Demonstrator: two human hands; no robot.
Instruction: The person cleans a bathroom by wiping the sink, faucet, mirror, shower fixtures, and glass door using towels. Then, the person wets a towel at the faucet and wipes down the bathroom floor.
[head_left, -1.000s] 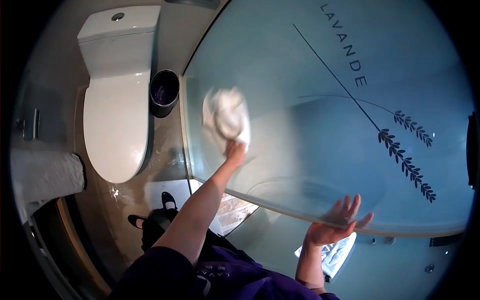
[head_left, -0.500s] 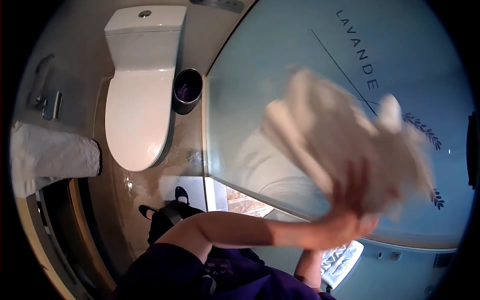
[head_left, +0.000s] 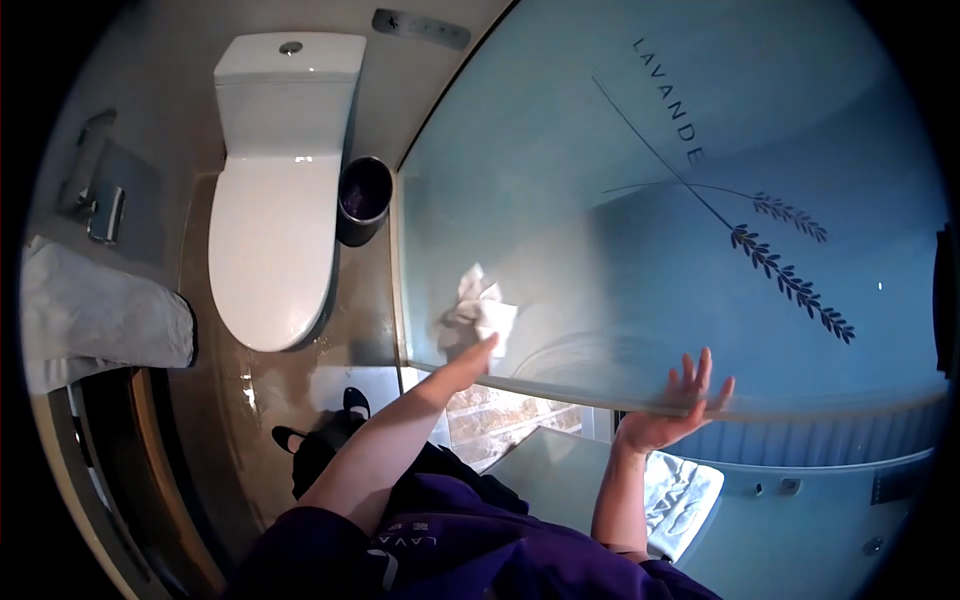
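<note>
Cloth [head_left: 485, 308], white and crumpled, clamped in fingers of left hand [head_left: 470, 362], against smooth translucent glass panel [head_left: 520, 215] near its lower edge. At that edge, right hand [head_left: 664, 428], fingers apart. Wide room above across glass; folded white towel [head_left: 684, 508] below; toilet [head_left: 270, 250] and round bin [head_left: 362, 230] leftward.

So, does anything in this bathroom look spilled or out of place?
Perhaps the floor in front of the toilet: its bright streaks look like wetness, though reflected light could explain them. Nothing else stands out; the crumpled cloth is simply in the left hand.
</note>
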